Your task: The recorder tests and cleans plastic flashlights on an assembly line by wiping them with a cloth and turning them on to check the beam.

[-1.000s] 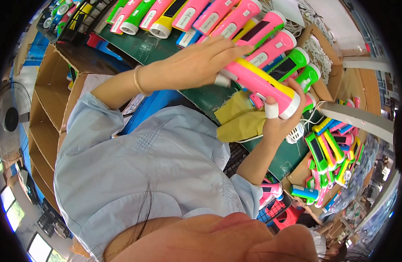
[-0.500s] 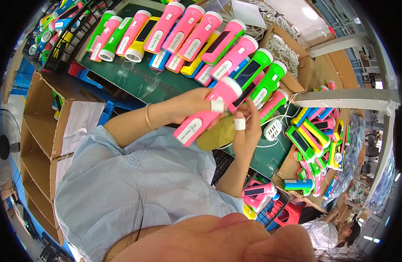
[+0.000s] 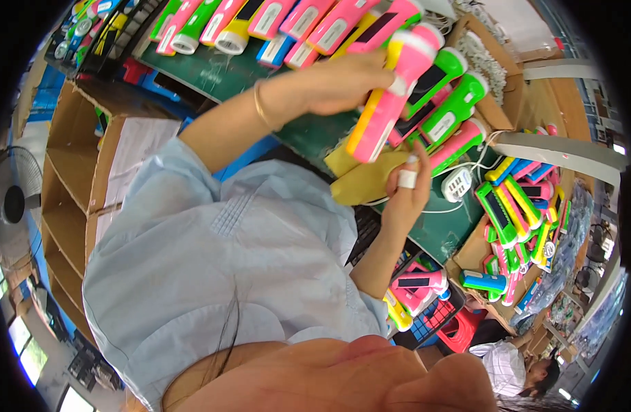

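Note:
My left hand [image 3: 343, 84] is wrapped round a pink and yellow flashlight [image 3: 380, 123] with a white-rimmed head. It is tilted, head up and to the right, above the front of the table. Below it, my right hand [image 3: 406, 196], with white tape round a finger, grips the edge of a yellow cloth [image 3: 363, 184]. The cloth hangs beneath the flashlight's lower end; part of the right hand's grip is hidden by it. Just beyond the hands lie green flashlights [image 3: 456, 113], one with a dark panel, and a pink and green flashlight [image 3: 459, 147].
A row of colourful flashlights [image 3: 329, 27] lines the far side of the green table [image 3: 226, 75]. At right are a white power strip [image 3: 456, 185] with cords, a heaped carton of flashlights [image 3: 507, 213] and a grey metal post [image 3: 555, 147]. Cardboard compartments [image 3: 68, 178] stand at left.
My left hand has lifted the flashlight up and right and rolled it, so its yellow side shows. My right hand and the cloth have shifted slightly right. The whole view has also shifted.

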Action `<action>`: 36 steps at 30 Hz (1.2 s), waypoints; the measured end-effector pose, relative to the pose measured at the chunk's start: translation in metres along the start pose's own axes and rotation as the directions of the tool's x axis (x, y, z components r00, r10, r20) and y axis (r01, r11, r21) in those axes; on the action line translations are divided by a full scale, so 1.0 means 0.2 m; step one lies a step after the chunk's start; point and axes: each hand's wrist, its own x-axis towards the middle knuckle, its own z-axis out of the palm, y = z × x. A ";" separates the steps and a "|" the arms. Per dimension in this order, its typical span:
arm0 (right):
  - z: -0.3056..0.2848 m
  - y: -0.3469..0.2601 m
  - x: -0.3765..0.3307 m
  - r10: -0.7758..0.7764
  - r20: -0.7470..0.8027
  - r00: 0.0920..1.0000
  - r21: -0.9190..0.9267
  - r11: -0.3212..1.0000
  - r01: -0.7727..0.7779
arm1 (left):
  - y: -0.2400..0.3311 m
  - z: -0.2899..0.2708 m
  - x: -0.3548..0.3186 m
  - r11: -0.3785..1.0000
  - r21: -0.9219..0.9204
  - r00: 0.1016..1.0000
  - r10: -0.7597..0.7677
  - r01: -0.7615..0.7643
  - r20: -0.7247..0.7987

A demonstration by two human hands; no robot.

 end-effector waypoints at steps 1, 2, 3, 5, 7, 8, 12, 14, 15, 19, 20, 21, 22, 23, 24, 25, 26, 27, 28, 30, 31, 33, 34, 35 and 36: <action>-0.03 0.00 0.01 0.001 0.022 1.000 0.066 0.998 -0.002 | 0.11 0.05 -0.02 0.942 0.308 0.988 0.151 -0.133 -0.033; -0.04 -0.02 0.03 0.006 0.020 1.000 0.154 0.988 -0.009 | 0.14 0.02 0.02 0.674 0.728 0.949 0.293 -0.122 -0.112; -0.05 -0.01 0.06 0.033 0.030 0.999 0.155 0.987 -0.037 | 0.31 0.11 -0.05 0.560 0.811 0.957 0.107 0.167 -0.271; -0.05 -0.04 0.10 0.031 0.062 0.998 0.188 0.981 -0.042 | 0.26 0.03 0.03 0.406 0.914 0.766 0.591 -0.013 -0.252; -0.04 -0.05 0.13 -0.133 0.033 0.991 -0.083 0.987 0.135 | 0.25 -0.01 0.07 0.308 0.947 0.741 0.614 0.091 -0.271; -0.01 -0.06 0.14 -0.130 0.049 0.990 -0.080 0.988 0.134 | 0.25 -0.03 0.08 0.298 0.943 0.751 0.586 0.149 -0.304; 0.05 -0.09 0.15 -0.065 0.012 0.998 0.142 0.988 0.062 | 0.21 -0.10 0.07 0.913 0.382 0.894 0.287 -0.146 -0.344; 0.12 -0.14 0.17 -0.090 -0.016 0.996 0.193 0.977 0.092 | 0.17 -0.14 0.04 0.992 -0.123 0.986 0.008 -0.029 -0.169; 0.16 -0.19 0.16 -0.178 -0.008 0.984 0.096 0.979 0.178 | 0.11 -0.15 0.03 0.973 -0.213 0.991 0.068 -0.091 -0.115; 0.24 -0.22 0.18 -0.513 0.161 0.843 -0.411 0.742 0.530 | 0.00 -0.10 -0.07 0.910 -0.415 0.997 0.017 0.017 0.078; 0.26 -0.26 0.16 -0.486 0.193 0.852 -0.495 0.702 0.512 | -0.04 -0.09 -0.06 0.954 -0.297 0.998 0.030 -0.044 -0.049; 0.26 -0.24 0.17 -0.549 0.254 0.797 -0.544 0.600 0.587 | -0.05 -0.05 -0.06 0.982 -0.167 0.985 0.056 -0.084 -0.165; 0.25 -0.21 0.20 -0.599 0.319 0.735 -0.582 0.488 0.650 | -0.01 0.01 -0.08 0.998 -0.028 0.967 0.051 -0.060 -0.252; 0.21 -0.23 0.22 -0.475 0.386 0.791 -0.507 0.607 0.612 | -0.03 0.01 -0.08 0.994 0.003 0.964 0.104 -0.107 -0.244; 0.14 -0.26 0.25 -0.355 0.563 0.746 -0.272 0.772 0.574 | -0.06 0.01 -0.08 0.987 0.040 0.958 0.161 -0.156 -0.237; 0.09 -0.29 0.26 -0.277 0.731 0.624 -0.040 0.895 0.445 | -0.05 0.01 -0.11 0.971 -0.220 0.967 0.040 -0.098 -0.253; 0.10 -0.27 0.22 -0.188 0.790 0.584 0.078 0.975 0.208 | -0.04 0.00 -0.11 0.945 -0.260 0.971 0.154 -0.198 -0.180; 0.10 -0.26 0.17 -0.219 0.748 0.627 0.075 0.966 0.249 | -0.05 -0.03 -0.10 0.939 -0.201 0.957 0.257 -0.280 -0.135; 0.10 -0.27 0.13 -0.253 0.704 0.663 0.069 0.955 0.290 | -0.02 -0.04 -0.08 0.920 -0.144 0.931 0.356 -0.365 -0.084; 0.14 -0.26 0.05 -0.378 0.650 0.660 -0.195 0.756 0.625 | 0.00 -0.02 -0.12 0.922 -0.319 0.969 0.244 -0.220 0.038; 0.17 -0.17 0.02 -0.510 0.658 0.554 -0.252 0.544 0.801 | 0.00 0.00 -0.13 0.912 -0.357 0.976 0.218 -0.205 -0.003; 0.17 -0.09 -0.03 -0.642 0.668 0.377 -0.171 0.361 0.917 | -0.03 0.00 -0.14 0.839 -0.511 0.977 0.215 -0.189 -0.007; 0.16 -0.07 -0.07 -0.655 0.686 0.316 -0.135 0.312 0.940 | -0.08 -0.04 -0.14 0.802 -0.575 0.976 0.215 -0.162 0.024; 0.14 -0.05 -0.09 -0.606 0.743 0.284 -0.131 0.284 0.950 | -0.12 -0.05 -0.12 0.827 -0.524 0.978 0.153 -0.205 -0.142; 0.12 -0.03 -0.11 -0.610 0.742 0.279 -0.125 0.283 0.951 | -0.14 -0.07 -0.12 0.828 -0.519 0.977 0.156 -0.210 -0.146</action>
